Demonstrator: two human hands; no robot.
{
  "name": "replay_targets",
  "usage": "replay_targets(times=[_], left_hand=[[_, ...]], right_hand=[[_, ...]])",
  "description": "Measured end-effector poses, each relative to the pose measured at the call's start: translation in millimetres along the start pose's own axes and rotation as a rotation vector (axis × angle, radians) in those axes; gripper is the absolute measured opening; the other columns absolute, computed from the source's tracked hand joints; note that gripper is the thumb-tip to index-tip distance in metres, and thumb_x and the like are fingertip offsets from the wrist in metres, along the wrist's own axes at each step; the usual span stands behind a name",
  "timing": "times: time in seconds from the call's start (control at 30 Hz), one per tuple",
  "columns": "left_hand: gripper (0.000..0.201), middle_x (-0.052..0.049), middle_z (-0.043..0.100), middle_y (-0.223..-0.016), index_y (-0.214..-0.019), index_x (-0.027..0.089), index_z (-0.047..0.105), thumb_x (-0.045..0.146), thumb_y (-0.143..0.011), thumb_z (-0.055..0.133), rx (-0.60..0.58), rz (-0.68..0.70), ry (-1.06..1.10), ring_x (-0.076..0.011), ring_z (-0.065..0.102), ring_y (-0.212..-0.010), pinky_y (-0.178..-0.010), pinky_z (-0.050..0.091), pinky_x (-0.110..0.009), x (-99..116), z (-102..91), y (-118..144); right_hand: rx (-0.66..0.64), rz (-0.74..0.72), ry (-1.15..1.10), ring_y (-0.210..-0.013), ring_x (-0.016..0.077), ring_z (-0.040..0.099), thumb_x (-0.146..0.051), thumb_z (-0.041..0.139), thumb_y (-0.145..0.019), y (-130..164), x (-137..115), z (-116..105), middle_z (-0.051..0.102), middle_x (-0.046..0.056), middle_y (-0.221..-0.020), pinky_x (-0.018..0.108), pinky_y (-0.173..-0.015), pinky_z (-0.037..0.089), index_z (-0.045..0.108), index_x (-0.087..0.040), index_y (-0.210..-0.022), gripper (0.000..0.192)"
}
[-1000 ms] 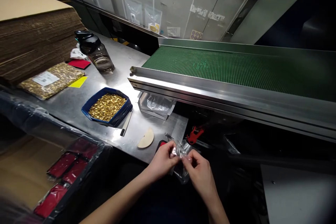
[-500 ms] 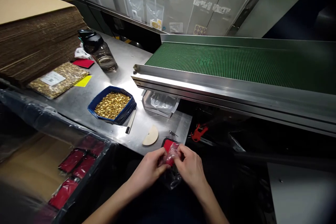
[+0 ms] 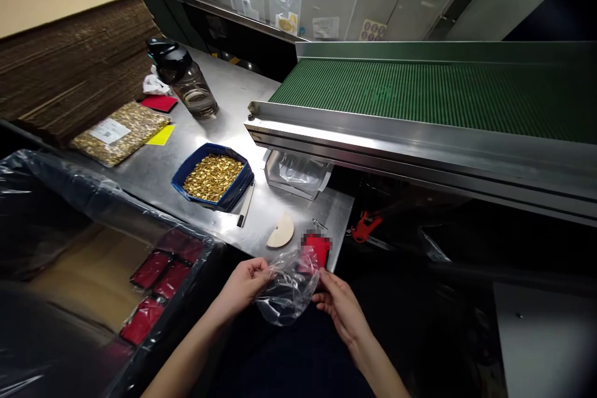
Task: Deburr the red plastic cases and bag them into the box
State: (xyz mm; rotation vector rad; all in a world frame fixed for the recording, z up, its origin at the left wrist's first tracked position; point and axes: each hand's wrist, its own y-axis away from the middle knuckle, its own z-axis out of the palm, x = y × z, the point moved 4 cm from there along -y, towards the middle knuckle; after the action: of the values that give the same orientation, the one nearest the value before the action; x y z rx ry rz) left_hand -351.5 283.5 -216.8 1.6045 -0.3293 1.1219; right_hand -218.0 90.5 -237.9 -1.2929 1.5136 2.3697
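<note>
Hands (image 3: 242, 286) now lower, bag (image 3: 284, 289) spread wider

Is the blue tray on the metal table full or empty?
Full: the blue tray is heaped almost to its rim with small gold-coloured pieces.

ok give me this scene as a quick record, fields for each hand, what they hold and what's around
left hand: pinches the left edge of the clear plastic bag
right hand: grips the bag's right side
red item: at the bag's mouth, blurred
bench: steel table
on bench: blue tray of gold parts, half-round wooden piece, dark water bottle
right of bench: green conveyor belt
lower left: lined box with red packs
</note>
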Motion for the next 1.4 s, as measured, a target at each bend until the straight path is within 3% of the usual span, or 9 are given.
replay_targets(times=[0.3,0.43,0.57,0.7,0.8,0.9,1.1,1.27,1.4], left_hand=[[0.057,0.007,0.034,-0.055,-0.059,0.022,0.042,0.07,-0.078,0.066,0.011,0.033,-0.074,-0.0103,0.027,-0.053,-0.052,0.021,-0.026,3,27.3,-12],[0.058,0.008,0.03,-0.052,-0.057,0.024,0.035,0.07,-0.075,0.065,0.024,0.038,-0.098,-0.0097,0.024,-0.051,-0.051,0.019,-0.026,13,16.4,-12],[0.057,0.009,0.027,-0.051,-0.056,0.024,0.033,0.066,-0.075,0.066,0.034,0.023,-0.18,-0.0095,0.023,-0.05,-0.05,0.017,-0.026,17,6.4,-12],[0.052,0.007,0.032,-0.051,-0.056,0.023,0.038,0.062,-0.076,0.066,0.042,0.02,-0.291,-0.0106,0.027,-0.051,-0.05,0.018,-0.027,15,16.4,-15],[0.047,0.006,0.036,-0.053,-0.057,0.022,0.042,0.058,-0.077,0.064,0.042,0.031,-0.362,-0.0115,0.03,-0.053,-0.05,0.018,-0.027,15,30.4,-17],[0.049,0.006,0.034,-0.054,-0.057,0.022,0.041,0.06,-0.08,0.062,0.019,0.038,-0.401,-0.0118,0.029,-0.053,-0.049,0.019,-0.027,19,42.6,-17],[0.052,0.006,0.035,-0.056,-0.057,0.021,0.04,0.059,-0.083,0.064,-0.013,0.107,-0.455,-0.0123,0.031,-0.057,-0.052,0.019,-0.028,34,57.4,-14],[0.044,0.005,0.044,-0.06,-0.066,0.021,0.045,0.053,-0.094,0.054,0.039,0.222,-0.508,-0.0136,0.039,-0.06,-0.057,0.026,-0.028,49,65.1,-1],[0.022,0.004,0.053,-0.07,-0.076,0.022,0.045,0.03,-0.095,0.051,0.094,0.347,-0.689,-0.0149,0.048,-0.064,-0.062,0.03,-0.029,55,73.4,10]], right_hand=[[0.232,-0.252,-0.035,-0.091,0.0198,0.07,-0.054,0.079,-0.083,36,-15,-49,0.077,0.005,-0.1,0.029,-0.084,0.055,0.069,-0.018,-0.102,0.042],[0.429,-0.246,-0.271,-0.101,0.0197,0.07,-0.053,0.082,-0.078,46,-14,-78,0.076,0.003,-0.111,0.029,-0.087,0.056,0.065,-0.022,-0.112,0.049],[0.487,-0.374,-0.248,-0.093,0.0187,0.072,-0.051,0.083,-0.078,76,-23,-95,0.077,0.004,-0.105,0.026,-0.082,0.058,0.065,-0.022,-0.112,0.049],[0.371,-0.667,0.07,-0.069,0.0171,0.071,-0.046,0.088,-0.075,118,-43,-68,0.076,0.002,-0.084,0.023,-0.063,0.057,0.067,-0.022,-0.102,0.042],[0.131,-0.946,0.492,-0.06,0.0148,0.067,-0.037,0.079,-0.086,135,-62,-20,0.073,0.0,-0.075,0.022,-0.061,0.054,0.067,-0.023,-0.091,0.019],[-0.089,-1.073,0.861,-0.062,0.0145,0.067,-0.025,0.066,-0.093,134,-69,14,0.071,0.0,-0.074,0.023,-0.062,0.051,0.061,-0.024,-0.089,0.006],[-0.102,-0.927,1.153,-0.063,0.0154,0.066,-0.022,0.057,-0.096,127,-51,9,0.069,-0.001,-0.076,0.024,-0.059,0.045,0.06,-0.023,-0.089,0.007],[0.123,-0.547,0.816,-0.067,0.0158,0.068,-0.039,0.064,-0.096,115,-35,-15,0.072,0.0,-0.079,0.021,-0.065,0.05,0.066,-0.024,-0.09,0.017],[0.214,-0.323,0.446,-0.074,0.0203,0.071,-0.054,0.069,-0.09,97,-23,-29,0.074,0.004,-0.079,0.024,-0.068,0.055,0.066,-0.021,-0.09,0.033]])
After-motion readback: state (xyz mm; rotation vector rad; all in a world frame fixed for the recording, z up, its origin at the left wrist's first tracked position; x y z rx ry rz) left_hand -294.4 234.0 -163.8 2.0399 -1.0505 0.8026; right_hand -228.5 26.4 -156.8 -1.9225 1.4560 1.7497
